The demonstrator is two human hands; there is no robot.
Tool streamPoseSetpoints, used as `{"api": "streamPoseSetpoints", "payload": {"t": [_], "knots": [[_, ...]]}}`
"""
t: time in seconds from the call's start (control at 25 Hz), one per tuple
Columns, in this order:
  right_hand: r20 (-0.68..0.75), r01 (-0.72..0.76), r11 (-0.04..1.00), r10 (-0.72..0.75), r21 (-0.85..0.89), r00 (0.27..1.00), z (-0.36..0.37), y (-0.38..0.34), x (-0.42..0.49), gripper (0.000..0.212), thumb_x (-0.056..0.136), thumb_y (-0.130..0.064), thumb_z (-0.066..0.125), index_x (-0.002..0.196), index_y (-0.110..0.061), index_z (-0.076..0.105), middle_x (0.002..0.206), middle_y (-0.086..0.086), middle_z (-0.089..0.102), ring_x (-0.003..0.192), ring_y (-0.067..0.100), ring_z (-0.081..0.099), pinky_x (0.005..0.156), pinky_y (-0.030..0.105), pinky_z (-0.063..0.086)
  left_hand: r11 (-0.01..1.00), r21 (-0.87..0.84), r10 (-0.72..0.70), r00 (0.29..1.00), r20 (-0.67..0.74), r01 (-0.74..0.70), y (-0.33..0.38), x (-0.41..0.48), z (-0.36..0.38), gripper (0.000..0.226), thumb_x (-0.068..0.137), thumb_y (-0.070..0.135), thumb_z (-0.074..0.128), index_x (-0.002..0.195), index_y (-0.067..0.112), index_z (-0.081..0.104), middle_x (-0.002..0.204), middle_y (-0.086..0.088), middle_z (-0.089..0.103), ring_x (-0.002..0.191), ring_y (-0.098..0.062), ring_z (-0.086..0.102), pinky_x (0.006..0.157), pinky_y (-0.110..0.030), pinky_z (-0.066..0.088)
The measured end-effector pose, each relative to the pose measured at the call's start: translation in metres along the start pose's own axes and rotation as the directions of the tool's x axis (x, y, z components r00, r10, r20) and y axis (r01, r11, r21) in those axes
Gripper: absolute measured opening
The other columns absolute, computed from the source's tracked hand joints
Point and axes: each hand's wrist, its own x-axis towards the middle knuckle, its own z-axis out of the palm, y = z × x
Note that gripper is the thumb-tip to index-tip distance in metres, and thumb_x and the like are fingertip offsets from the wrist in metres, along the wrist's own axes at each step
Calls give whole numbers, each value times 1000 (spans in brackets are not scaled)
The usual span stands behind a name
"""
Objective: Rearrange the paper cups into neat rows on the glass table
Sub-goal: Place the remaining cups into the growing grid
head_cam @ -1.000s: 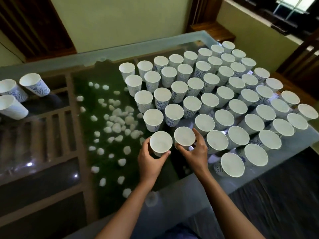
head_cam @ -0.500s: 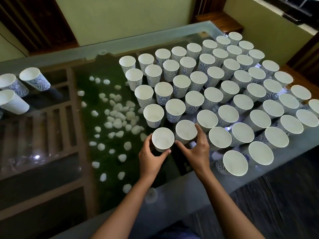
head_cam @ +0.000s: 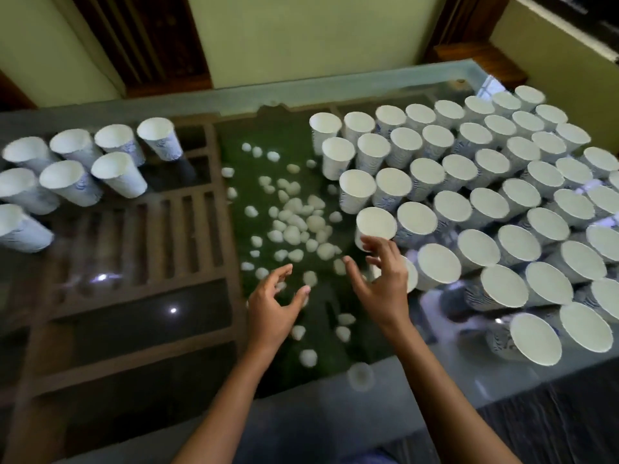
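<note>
Fingers loose, cups crowding right, pebbles beneath

Two bare forearms extend forward side by side. The left hand hovers with its palm turned inward, fingers loosely bent and spread, holding nothing. The right hand, slightly farther forward, is likewise empty, its fingers spread and gently curved.

Open glass table between left cup cluster and tightly packed right cup rows.
</note>
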Motion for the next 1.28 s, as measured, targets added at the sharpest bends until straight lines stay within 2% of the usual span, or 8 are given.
{"api": "streamPoseSetpoints", "payload": {"t": [0.08,0.2,0.44,0.56,0.8,1.0,1.16,1.28], "knots": [[170,38,999,-38,5,985,40,-24,5,34,80,-17,71,111,-13,58,111,-1,54,99,11,57,86,28,52,997,71,27,998,-61,-22,-11,14,-42,39,73,11,75,110,6,63,110,-8,65,103,-21,60,90,-42,50],[349,144,989,-128,-19,928,116,-64,14,35,78,-13,71,111,-8,60,109,5,58,97,16,58,85,33,52,987,163,17,981,-195,15,-34,40,-116,36,77,13,72,111,7,62,111,-8,64,103,-21,60,91,-36,49],[537,173,985,-141,-9,832,263,-132,47,42,77,-17,71,116,-9,58,112,7,56,103,19,57,86,29,46,968,231,15,905,-425,93,-78,107,-247,36,77,11,71,111,6,62,109,-10,66,101,-25,61,88,-39,50],[543,178,983,-129,-39,830,324,-157,74,51,76,-22,73,122,-11,54,119,6,54,108,19,55,89,29,45,953,289,54,890,-452,89,-96,151,-291,38,76,13,72,112,5,62,111,-11,65,104,-24,60,93,-35,47],[413,158,987,-128,-40,902,394,-171,116,71,69,-24,80,129,-11,45,132,8,46,120,22,47,96,28,38,877,479,129,938,-321,43,-113,234,-318,52,78,23,70,124,7,52,130,-11,52,122,-25,46,102,-32,37],[427,106,993,-73,-54,901,429,-166,139,93,61,-32,84,137,-17,33,140,4,36,128,19,37,103,35,35,834,543,78,957,-281,91,-134,286,-326,73,77,35,69,137,11,36,141,-10,39,129,-25,35,105,-34,34],[386,86,996,-64,-39,920,443,-163,139,90,63,-29,83,137,-14,35,136,6,43,124,19,41,99,32,37,831,546,38,969,-244,105,-146,298,-324,78,74,37,71,138,13,34,139,-10,40,128,-25,36,103,-35,34],[356,65,998,-55,-17,933,436,-163,137,85,63,-26,84,135,-11,41,134,8,47,122,22,45,100,39,40,847,519,32,965,-260,112,-146,294,-320,79,70,35,75,135,11,39,134,-11,45,124,-26,40,101,-35,37]]}}
